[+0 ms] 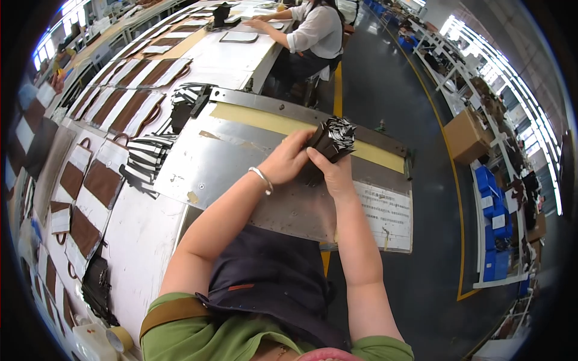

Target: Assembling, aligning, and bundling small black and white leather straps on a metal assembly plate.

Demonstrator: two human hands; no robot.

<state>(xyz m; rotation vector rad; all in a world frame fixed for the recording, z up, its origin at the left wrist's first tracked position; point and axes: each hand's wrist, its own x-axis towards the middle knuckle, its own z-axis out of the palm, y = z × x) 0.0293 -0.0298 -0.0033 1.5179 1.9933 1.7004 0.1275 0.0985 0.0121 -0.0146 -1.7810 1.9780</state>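
Observation:
Both my hands are closed round a thick bundle of dark strips [325, 139], whose bunched ends show black and white. My left hand [289, 155] grips its left side, and my right hand [332, 171] holds it from the near right, thumb pressed on it. The bundle is held above a flat metal plate [241, 162] with a bar [265, 103] along its far edge. A yellow strip [253, 120] runs beside that bar. Just left of the plate lie stacks of black and white strips [149, 157].
Brown and white fabric pieces [101, 174] with loops cover the long white table [141, 240] at left. A co-worker [316, 36] sits at its far right side. Along the right stand shelves with blue bins [495, 204] and a cardboard box [466, 135]. A tape roll [119, 339] lies near left.

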